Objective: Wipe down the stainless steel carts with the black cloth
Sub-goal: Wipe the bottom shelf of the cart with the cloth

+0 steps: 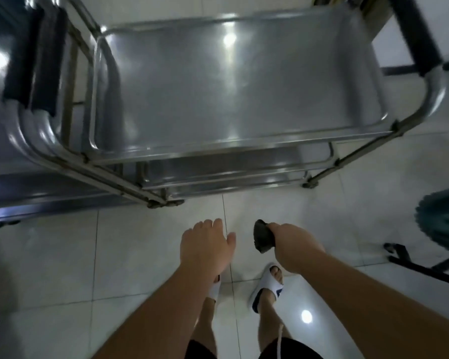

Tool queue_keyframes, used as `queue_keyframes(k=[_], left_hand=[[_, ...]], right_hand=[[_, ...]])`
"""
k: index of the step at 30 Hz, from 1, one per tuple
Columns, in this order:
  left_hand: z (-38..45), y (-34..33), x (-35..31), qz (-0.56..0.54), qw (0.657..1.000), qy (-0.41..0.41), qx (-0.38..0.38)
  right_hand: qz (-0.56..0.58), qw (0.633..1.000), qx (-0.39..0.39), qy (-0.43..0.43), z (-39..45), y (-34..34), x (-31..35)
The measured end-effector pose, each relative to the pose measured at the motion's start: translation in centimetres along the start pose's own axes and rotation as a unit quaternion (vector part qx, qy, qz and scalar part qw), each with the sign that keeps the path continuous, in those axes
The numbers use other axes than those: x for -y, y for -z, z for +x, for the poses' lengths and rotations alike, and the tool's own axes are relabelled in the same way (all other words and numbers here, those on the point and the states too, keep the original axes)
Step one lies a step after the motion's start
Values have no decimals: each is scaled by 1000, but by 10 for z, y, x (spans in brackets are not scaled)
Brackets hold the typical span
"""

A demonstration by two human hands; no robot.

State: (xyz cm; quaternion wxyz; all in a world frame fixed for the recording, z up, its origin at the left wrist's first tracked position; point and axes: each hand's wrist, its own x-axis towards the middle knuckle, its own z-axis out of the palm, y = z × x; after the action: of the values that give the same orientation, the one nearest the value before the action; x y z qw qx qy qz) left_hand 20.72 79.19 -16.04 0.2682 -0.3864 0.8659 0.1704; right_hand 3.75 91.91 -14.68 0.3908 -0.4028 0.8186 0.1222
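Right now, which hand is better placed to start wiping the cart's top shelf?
The right hand: it already grips the black cloth, just short of the cart's top shelf. The left hand hangs open and holds nothing, so it would first need to take the cloth.

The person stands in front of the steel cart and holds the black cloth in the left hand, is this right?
Not quite. The head view shows the black cloth gripped in the right hand; the left hand is empty. The person does stand in front of the steel cart.
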Motion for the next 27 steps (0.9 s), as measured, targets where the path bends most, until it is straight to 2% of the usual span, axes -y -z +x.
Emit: queue_keyframes(k=[9,12,19,27], left_hand=[[-43,119,-7,1,992,-99,-84],[-50,153,-29,41,982,-144,-118],[-64,196,-123,88,951,-263,-135],[-74,212,-276,115,920,-348,-138]], right_hand=[[73,989,-112,-70,-103,88,14],[108,979,-141,-97,-136,102,5],[171,948,-205,-172,-196,120,-51],[224,915,-242,-231,-263,128,-167]])
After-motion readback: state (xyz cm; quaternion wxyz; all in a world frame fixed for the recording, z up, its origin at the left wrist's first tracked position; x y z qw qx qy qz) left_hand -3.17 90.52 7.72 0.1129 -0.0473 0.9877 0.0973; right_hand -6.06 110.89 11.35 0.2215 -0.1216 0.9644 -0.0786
